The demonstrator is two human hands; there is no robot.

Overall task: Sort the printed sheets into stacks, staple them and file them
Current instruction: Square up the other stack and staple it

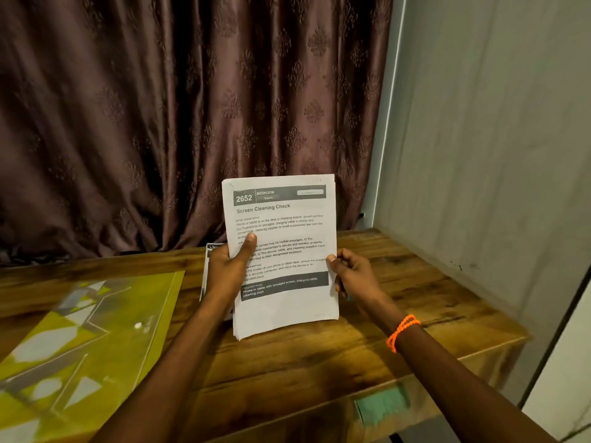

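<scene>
Over a wooden table by a brown curtain — both hands, left, right, gripping upright printed sheets

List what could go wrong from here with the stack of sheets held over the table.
1. The stack of printed sheets stands upright, its edges uneven; the left hand pinches one side, the right hand the other, so sheets might slip or fan out.
2. More sheets lie behind the left hand; the two lots could get mixed.
3. The yellow-green folder overhangs the wooden table and could slide off.
</scene>
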